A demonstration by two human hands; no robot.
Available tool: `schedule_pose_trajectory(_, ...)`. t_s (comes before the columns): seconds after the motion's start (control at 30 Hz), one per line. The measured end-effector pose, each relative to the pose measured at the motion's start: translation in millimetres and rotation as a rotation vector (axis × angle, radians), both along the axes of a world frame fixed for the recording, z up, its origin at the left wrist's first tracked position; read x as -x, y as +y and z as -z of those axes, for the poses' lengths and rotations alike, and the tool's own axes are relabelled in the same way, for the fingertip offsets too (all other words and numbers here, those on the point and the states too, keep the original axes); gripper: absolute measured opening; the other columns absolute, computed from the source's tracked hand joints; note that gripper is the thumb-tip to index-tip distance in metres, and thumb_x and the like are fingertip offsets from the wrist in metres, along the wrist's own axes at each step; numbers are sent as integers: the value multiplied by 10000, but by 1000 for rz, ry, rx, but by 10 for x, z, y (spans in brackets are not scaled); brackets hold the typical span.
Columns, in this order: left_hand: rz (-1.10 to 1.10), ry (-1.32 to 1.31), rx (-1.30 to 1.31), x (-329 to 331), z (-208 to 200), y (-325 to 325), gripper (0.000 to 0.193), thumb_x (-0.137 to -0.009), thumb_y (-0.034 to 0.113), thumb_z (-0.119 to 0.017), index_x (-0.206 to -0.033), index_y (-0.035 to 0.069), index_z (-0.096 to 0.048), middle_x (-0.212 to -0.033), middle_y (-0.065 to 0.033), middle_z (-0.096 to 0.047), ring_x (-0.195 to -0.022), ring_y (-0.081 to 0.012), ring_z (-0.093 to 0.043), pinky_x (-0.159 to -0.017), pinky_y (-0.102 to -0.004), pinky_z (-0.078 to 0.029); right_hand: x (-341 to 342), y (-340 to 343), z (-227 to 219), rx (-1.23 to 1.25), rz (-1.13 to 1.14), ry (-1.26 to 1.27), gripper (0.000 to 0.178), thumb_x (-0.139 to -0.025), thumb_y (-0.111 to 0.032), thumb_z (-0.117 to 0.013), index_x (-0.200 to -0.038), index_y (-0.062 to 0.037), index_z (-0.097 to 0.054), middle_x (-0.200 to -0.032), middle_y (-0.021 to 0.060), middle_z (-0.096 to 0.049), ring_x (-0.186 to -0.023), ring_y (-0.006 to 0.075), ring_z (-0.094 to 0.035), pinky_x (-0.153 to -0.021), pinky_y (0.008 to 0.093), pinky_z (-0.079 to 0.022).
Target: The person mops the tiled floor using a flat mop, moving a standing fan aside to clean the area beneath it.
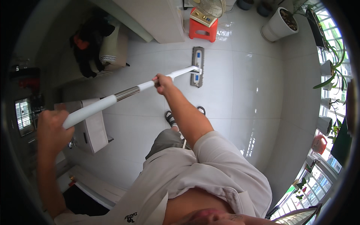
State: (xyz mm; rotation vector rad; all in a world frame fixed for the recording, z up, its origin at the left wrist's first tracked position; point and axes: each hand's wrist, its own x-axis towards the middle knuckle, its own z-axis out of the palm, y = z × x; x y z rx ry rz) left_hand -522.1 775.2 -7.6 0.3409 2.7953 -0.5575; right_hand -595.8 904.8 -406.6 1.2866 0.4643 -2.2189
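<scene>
A flat mop (127, 93) with a white and silver handle slants across the view from lower left to upper middle. My left hand (54, 125) is wrapped round the thick white top end of the handle. Farther down the pole, my right hand (163, 83) grips it near a white joint. The mop's long grey head (197, 67), with blue patches on its plate, lies flat on the shiny tiled floor (150, 60) beyond my feet. My sandal (171, 119) shows below the pole.
A red plastic stool (203, 30) carrying a fan (210, 6) stands past the mop head. A white planter (279, 25) is at the far right, and potted plants (327, 70) line the window. On the left are a white cabinet (93, 129) and a seat (114, 48) with dark items.
</scene>
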Motion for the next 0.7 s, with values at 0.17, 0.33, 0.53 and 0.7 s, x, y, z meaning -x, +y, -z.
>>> schedule_pose_trajectory(0.17, -53, -342, -351, -407, 1149, 268, 117, -587, 74, -579, -693, 24, -585, -593, -171, -556, -563, -336, -565, -573, -406, -476, -429, 1385, 778, -313, -7, -23, 80, -730, 54, -521, -759, 28, -451, -622, 85, -473, -487, 157, -497, -403, 230, -442)
schedule_pose_trajectory(0.33, -95, -633, -524, -1140, 2403, 963, 163, -668, 88, -534, -778, -31, -553, -627, -210, -576, -603, -366, -589, -600, -433, -493, -1248, 2638, 1657, -637, -34, -143, 140, -708, 98, -496, -785, 31, -400, -586, 83, -446, -415, 135, -433, -355, 227, -411)
schedule_pose_trajectory(0.53, -215, -560, -420, -1241, 2476, 161, 132, -714, 52, -509, -840, 34, -544, -670, -162, -599, -641, -335, -601, -609, -417, -481, -1389, 1786, 1618, -708, -83, -375, 161, -712, 71, -516, -804, 37, -388, -587, 85, -450, -418, 136, -454, -354, 225, -403)
schedule_pose_trajectory(0.7, -502, -447, -276, -1805, 2055, -1526, 151, -658, 85, -585, -793, 57, -521, -688, -170, -594, -688, -366, -583, -617, -452, -465, -1477, -356, 1224, -536, -320, -334, 372, -717, 19, -515, -982, -26, -258, -696, 142, -506, -506, 222, -541, -388, 328, -438)
